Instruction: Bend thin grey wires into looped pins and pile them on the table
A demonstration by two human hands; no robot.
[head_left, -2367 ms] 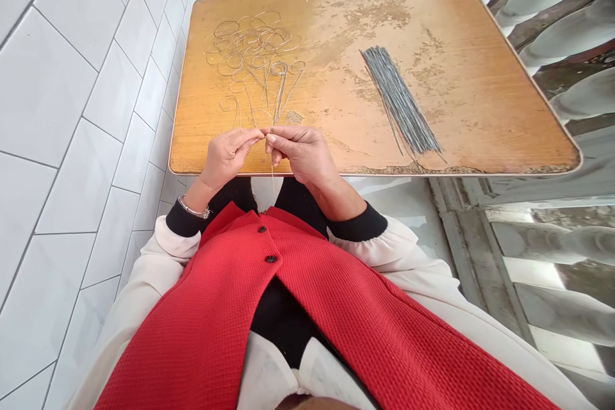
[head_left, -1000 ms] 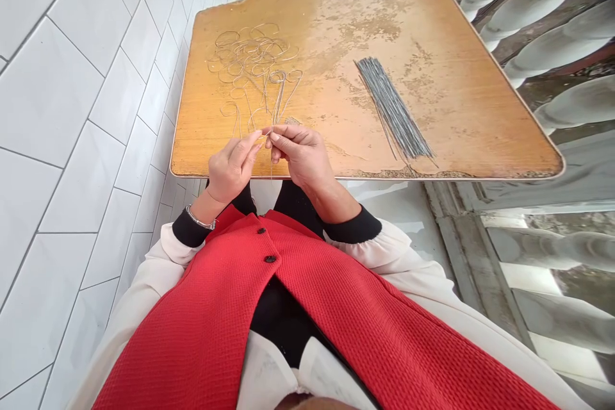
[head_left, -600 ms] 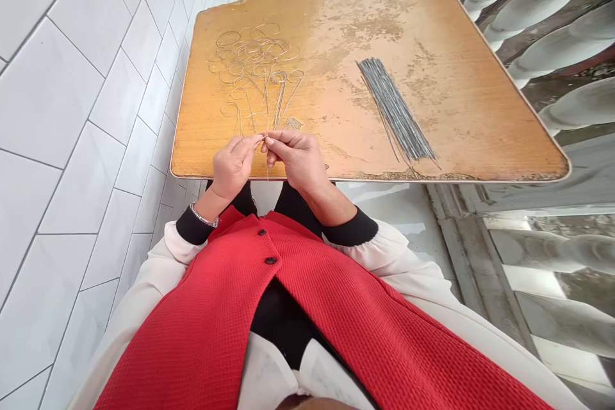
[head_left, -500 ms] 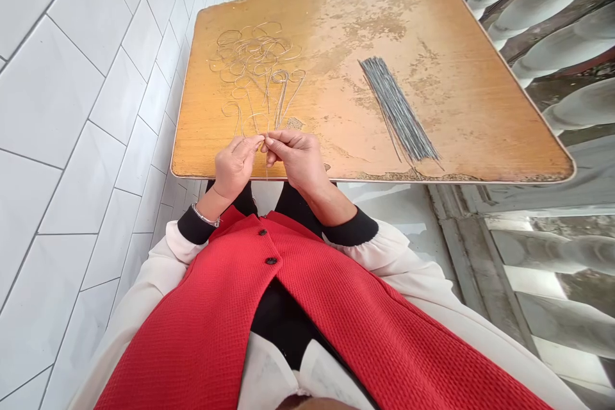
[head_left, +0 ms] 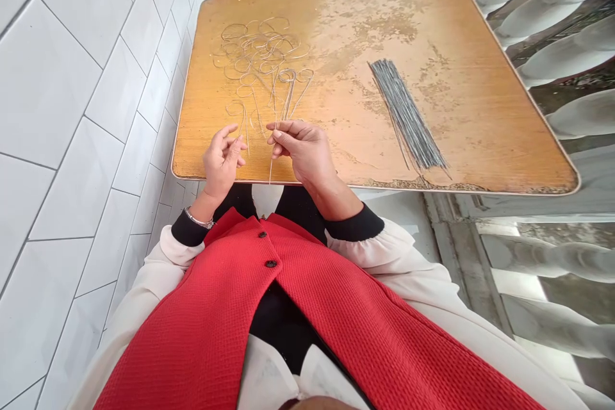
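My right hand pinches a thin wire between thumb and forefinger, over the table's near edge. The wire stands out above the fingertips and hangs below them. To its left, my left hand is raised with fingers apart and nothing visible in them. Just beyond both hands lie several thin wires bent into loops with straight tails. Farther back they run into a tangled pile of curled wires. A tight bundle of straight grey wires lies to the right of my right hand.
The worn wooden table has peeling patches and a chipped front edge. A white tiled wall stands close on the left. White balusters line the right side.
My left hand has come away from the wire and moved left, its fingers opening. My right hand still pinches the wire. The view has shifted slightly.
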